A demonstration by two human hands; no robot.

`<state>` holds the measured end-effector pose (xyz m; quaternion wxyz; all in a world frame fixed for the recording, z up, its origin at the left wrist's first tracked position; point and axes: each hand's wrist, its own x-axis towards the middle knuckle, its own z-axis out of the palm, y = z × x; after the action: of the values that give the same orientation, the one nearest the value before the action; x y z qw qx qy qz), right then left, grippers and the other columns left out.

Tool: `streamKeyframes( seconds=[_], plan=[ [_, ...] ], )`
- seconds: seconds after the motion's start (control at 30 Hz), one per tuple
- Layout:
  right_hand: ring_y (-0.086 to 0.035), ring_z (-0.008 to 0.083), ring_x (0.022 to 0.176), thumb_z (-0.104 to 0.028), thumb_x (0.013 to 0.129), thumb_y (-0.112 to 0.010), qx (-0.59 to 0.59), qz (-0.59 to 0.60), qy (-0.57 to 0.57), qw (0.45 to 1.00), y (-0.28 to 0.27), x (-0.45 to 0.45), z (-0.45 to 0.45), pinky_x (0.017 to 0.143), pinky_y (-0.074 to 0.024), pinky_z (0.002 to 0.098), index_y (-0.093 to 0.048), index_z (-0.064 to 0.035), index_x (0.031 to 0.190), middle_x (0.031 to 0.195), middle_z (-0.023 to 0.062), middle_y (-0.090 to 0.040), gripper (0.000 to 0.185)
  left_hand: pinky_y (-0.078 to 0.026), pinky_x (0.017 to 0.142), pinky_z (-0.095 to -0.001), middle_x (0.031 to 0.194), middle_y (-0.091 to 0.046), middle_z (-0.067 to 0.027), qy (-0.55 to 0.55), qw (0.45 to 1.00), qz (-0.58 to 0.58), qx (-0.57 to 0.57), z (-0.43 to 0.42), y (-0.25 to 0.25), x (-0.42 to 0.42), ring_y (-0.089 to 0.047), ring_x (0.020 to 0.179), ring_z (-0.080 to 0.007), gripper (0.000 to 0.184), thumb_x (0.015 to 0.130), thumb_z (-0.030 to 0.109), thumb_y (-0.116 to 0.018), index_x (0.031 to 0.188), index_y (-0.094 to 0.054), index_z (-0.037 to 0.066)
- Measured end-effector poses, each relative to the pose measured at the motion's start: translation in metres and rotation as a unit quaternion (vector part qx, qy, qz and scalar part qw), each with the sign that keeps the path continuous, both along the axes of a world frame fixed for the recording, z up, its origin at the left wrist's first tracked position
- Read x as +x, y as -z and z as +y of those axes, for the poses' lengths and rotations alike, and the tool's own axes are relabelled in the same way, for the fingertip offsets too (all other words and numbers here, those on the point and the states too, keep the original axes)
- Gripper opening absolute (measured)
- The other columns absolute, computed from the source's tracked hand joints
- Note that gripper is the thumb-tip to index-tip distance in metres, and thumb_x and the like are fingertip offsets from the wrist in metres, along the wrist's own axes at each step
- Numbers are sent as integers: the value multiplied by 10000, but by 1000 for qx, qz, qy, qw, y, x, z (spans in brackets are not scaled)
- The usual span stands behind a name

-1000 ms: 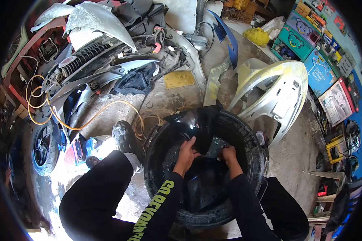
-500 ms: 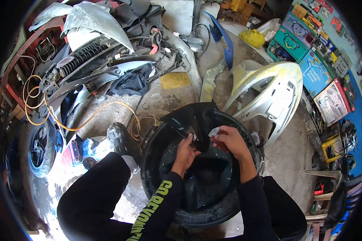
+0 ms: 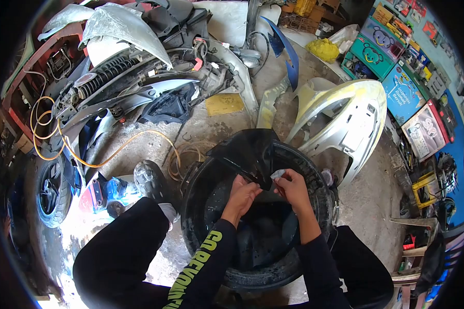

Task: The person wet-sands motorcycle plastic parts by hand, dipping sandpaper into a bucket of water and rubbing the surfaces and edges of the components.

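A glossy black motorcycle body panel (image 3: 245, 152) is held over a big black tub (image 3: 191, 234), its lower tip pointing towards me. My left hand (image 3: 241, 200) grips that panel at its lower edge, fingers closed round it. Between the fingertips of my right hand (image 3: 294, 191) is a small grey piece of sandpaper (image 3: 278, 174), pinched close beside the panel's right edge. Dark water seems to lie in the tub, beneath both hands.
A pale, sanded fairing (image 3: 363, 123) stands on the floor at right. Motorcycle parts (image 3: 123, 77) crowd the upper left. An orange hose (image 3: 144, 132) curls towards the tub, and a wheel (image 3: 54, 193) lies at left. Decorated toolboxes (image 3: 404, 92) line the right wall.
The black panel has tilted, its upper part now showing more face-on. My left hand has turned at the panel's lower edge, and my right hand has shifted slightly down with the sandpaper.
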<state>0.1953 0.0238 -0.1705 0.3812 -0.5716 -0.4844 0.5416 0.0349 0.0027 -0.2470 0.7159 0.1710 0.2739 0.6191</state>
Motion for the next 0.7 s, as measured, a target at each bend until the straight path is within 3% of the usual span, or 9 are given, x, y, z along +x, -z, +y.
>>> streamKeyframes(
  seconds=[0.2, 0.27, 0.37, 0.53, 0.7],
  plan=[
    [-617, 106, 585, -97, 912, -631, -2, 18, 49, 999, 17, -4, -9, 476, -440, 227, -624, -9, 960, 728, 30, -622, 100, -522, 843, -409, 1088, -647, -47, -7, 1000, 5, -11, 1, 7, 6, -651, 987, -189, 394, 825, -30, -638, 1179, -525, 101],
    [-594, 107, 564, -95, 902, -639, 3, 28, 54, 998, 20, -10, -14, 483, -443, 241, -619, 3, 925, 710, 31, -603, 103, -539, 801, -333, 991, -650, -28, -21, 998, -9, -64, -3, -12, 8, -659, 924, -169, 345, 841, 5, -679, 1148, -554, 99],
    [-571, 107, 544, -99, 893, -657, 1, 31, 66, 997, 23, -16, -20, 489, -446, 255, -614, 15, 888, 694, 34, -588, 122, -540, 799, -345, 965, -665, -23, -50, 997, -13, -61, -1, -14, 16, -665, 886, -164, 255, 859, 51, -710, 1087, -604, 95],
    [-605, 108, 562, -97, 910, -650, 46, 20, 114, 992, 29, -23, -21, 476, -467, 261, -613, 13, 899, 707, 43, -614, 117, -526, 793, -374, 973, -679, -60, 7, 994, -100, -45, 0, 10, 16, -659, 871, -196, 137, 930, 117, -634, 1053, -634, 56],
    [-625, 119, 546, -109, 915, -656, 50, -12, 140, 989, 29, -34, -14, 436, -478, 275, -597, 7, 880, 684, 48, -615, 134, -509, 796, -367, 1000, -682, -82, 25, 991, -124, -41, -7, 18, 21, -647, 892, -220, 194, 981, 186, -564, 1094, -628, 42]
  ],
)
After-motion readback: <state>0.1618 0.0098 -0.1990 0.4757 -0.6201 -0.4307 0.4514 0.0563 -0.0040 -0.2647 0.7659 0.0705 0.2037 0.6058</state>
